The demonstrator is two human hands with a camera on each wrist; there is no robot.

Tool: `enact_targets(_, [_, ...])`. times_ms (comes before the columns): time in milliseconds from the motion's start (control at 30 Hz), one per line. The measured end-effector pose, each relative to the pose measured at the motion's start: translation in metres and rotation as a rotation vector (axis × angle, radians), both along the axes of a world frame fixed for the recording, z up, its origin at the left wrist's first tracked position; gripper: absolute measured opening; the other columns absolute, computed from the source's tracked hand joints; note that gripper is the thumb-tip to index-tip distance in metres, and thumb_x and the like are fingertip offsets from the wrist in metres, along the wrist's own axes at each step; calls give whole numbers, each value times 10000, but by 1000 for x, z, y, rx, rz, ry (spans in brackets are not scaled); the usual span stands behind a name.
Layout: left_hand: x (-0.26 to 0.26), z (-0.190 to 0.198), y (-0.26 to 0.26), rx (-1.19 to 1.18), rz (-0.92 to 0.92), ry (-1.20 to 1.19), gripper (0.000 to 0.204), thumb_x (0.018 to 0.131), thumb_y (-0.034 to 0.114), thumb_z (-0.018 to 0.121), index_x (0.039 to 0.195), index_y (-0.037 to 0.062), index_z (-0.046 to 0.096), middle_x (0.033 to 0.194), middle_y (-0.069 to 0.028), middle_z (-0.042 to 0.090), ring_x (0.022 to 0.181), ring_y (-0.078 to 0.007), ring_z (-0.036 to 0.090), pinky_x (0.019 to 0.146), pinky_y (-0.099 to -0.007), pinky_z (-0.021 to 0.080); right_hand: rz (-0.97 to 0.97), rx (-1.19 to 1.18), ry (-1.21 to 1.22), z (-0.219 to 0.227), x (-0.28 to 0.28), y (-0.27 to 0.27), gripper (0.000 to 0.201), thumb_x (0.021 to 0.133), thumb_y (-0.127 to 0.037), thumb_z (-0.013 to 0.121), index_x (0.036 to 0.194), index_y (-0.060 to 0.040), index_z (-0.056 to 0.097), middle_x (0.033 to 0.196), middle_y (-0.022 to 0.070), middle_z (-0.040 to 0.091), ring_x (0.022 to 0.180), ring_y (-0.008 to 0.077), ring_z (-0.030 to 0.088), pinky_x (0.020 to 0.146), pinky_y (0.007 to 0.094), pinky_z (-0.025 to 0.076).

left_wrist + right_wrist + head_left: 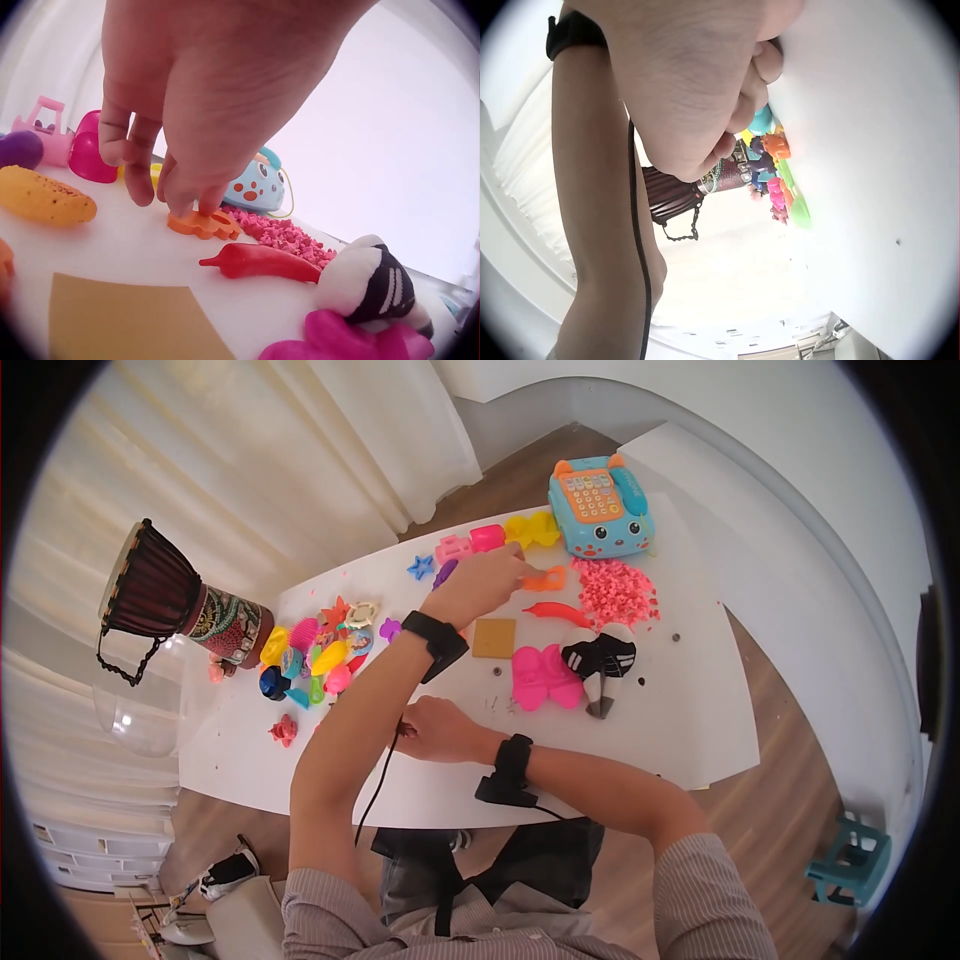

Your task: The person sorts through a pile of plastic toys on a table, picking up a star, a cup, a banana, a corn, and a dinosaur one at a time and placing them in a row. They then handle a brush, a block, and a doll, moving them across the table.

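Observation:
My left hand (pixel 485 580) reaches over the far middle of the table. In the left wrist view its thumb and a fingertip pinch an orange scalloped dough cutter (pixel 202 225), lying flat on the white top. Close by are a red chili pepper toy (pixel 259 262), a pile of pink crumbs (pixel 615 590) and a yellow mold (pixel 533 528). My right hand (pixel 440 730) rests at the table's near side with fingers loosely curled and no object visible in it. A black cable (pixel 378 790) runs past it.
A toy phone (pixel 600 510) stands at the far right. Nearer are a tan square (pixel 494 638), a pink mold (pixel 546 678) and a black-and-white sock-like item (pixel 603 660). Several colorful toys, including a yellow one (pixel 329 657), crowd the left beside a drum (pixel 215 610).

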State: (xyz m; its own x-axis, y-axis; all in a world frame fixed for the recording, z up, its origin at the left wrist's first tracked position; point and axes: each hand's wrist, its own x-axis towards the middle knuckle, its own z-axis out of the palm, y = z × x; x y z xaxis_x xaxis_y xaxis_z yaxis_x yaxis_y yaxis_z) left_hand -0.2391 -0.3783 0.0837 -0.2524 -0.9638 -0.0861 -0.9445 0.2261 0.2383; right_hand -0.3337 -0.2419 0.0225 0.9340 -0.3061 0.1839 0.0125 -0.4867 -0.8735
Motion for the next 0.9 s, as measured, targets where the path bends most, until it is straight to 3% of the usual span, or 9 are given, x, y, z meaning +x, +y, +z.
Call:
enact_targets(133, [25,-7,19,-95,-44,22,520,956,32,657,1411,282,668,1308,-107,605,1076,-326,690,913,-419,571,-36,46,-139,-5,2,5,278,957,-304,604,832,-81,714,711,146,684,724,389,678,700,507,534])
enact_targets(200, [33,-3,31,-312,31,94,530,914,83,716,1411,251,637,1324,-110,589,1083,-335,688,914,-422,575,-22,46,-136,-5,0,4,257,951,-288,610,838,-84,717,709,142,683,722,386,677,699,505,533])
enact_targets(233, [36,3,38,-313,30,95,530,914,83,716,1411,251,637,1324,-110,589,1083,-335,688,914,-422,575,-13,48,-132,-4,-1,3,237,946,-273,616,844,-87,721,708,139,682,721,384,676,697,504,533])
enact_targets(300, [45,15,53,-236,268,15,529,856,145,786,1354,196,613,1328,-113,587,1086,-347,684,896,-449,578,-10,43,-139,-6,0,3,226,945,-266,619,848,-87,719,712,138,682,720,384,675,698,504,533])
enact_targets(500, [71,6,107,27,209,14,503,816,198,837,1257,150,600,1300,-111,591,1058,-377,693,862,-495,580,-9,-10,-185,-12,4,3,191,945,-245,645,877,-81,715,693,119,666,677,355,668,668,469,524])
enact_targets(567, [62,4,114,26,228,-16,500,816,199,838,1254,149,602,1270,-115,595,1052,-375,696,865,-493,579,-19,-28,-240,-11,4,4,180,947,-233,662,882,-71,708,664,106,645,635,328,660,632,437,514])
enact_targets(633, [59,1,114,23,246,-41,497,815,200,838,1250,148,604,1240,-120,599,1046,-373,699,868,-490,578,0,24,-154,-10,3,3,200,939,-263,636,871,-95,719,731,130,688,735,382,678,713,495,531])
enact_targets(733, [67,-7,108,-7,301,-70,459,814,185,826,1222,140,623,1213,-124,598,1035,-359,702,872,-483,578,11,23,-137,-9,3,2,199,935,-266,639,868,-96,715,735,125,692,738,376,682,716,492,532])
enact_targets(900, [78,0,97,-167,213,7,367,830,172,789,1169,133,655,1202,-114,621,1087,-346,681,877,-486,580,5,1,-166,-10,3,2,184,938,-238,643,855,-81,695,693,116,659,676,359,663,668,466,516])
